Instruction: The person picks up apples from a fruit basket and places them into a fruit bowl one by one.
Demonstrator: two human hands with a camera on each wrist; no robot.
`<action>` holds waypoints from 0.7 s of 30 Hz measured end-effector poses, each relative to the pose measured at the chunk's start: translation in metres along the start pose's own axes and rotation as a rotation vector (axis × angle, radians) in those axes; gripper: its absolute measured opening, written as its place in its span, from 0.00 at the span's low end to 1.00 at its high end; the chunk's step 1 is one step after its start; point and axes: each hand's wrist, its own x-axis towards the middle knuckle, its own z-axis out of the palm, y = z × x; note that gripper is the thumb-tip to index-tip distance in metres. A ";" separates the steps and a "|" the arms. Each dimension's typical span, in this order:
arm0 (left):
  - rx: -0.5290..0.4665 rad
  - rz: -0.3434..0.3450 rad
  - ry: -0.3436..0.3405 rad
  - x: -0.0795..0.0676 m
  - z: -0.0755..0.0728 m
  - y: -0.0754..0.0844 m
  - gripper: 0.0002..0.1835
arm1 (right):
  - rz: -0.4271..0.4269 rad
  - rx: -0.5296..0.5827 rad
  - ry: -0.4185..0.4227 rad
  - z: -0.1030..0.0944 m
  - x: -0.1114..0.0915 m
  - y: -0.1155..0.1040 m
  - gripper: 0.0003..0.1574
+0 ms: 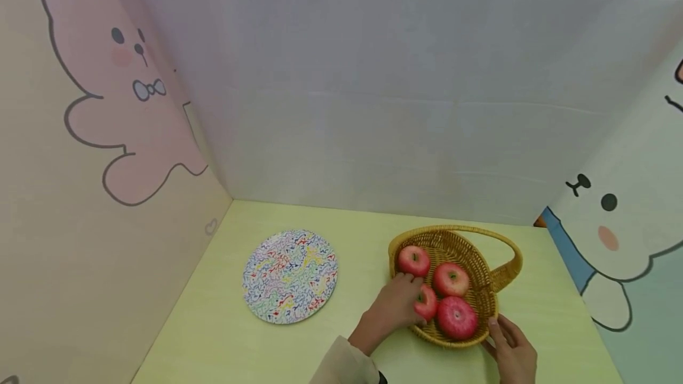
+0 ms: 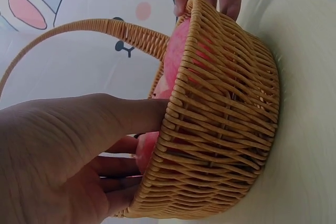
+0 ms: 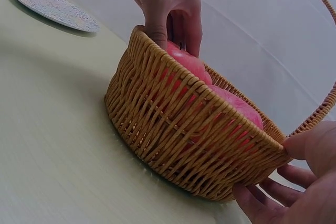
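Observation:
A brown wicker basket (image 1: pixel 453 345) with a tall arched handle stands on the table and holds several red apples. My left hand (image 1: pixel 396 306) reaches over its left rim and grips the near-left apple (image 1: pixel 428 303), thumb and fingers on either side. In the left wrist view the basket's woven wall (image 2: pixel 226 114) hides most of that apple. Beside it sits a darker red apple (image 1: pixel 457 317); two more, a back-left apple (image 1: pixel 414 261) and a middle apple (image 1: pixel 451 279), lie behind. My right hand (image 1: pixel 514 351) holds the basket's right side, thumb at the rim and fingers against the outer wall.
A round plate (image 1: pixel 290 277) with a multicoloured squiggle pattern lies on the pale yellow-green table (image 1: pixel 213 336), left of the basket. A grey-white cloth wall (image 1: pixel 347 105) rises behind, and side panels with cartoon animals stand at left and right.

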 end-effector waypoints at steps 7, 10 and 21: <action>-0.145 0.028 0.057 -0.004 -0.001 -0.010 0.40 | -0.006 0.016 -0.005 -0.002 0.000 0.000 0.39; -0.238 0.026 0.078 -0.007 -0.003 -0.012 0.43 | -0.002 0.035 -0.014 -0.003 0.001 0.000 0.38; -0.442 0.022 0.198 -0.027 -0.026 -0.004 0.46 | 0.010 0.049 -0.013 -0.003 0.001 0.003 0.39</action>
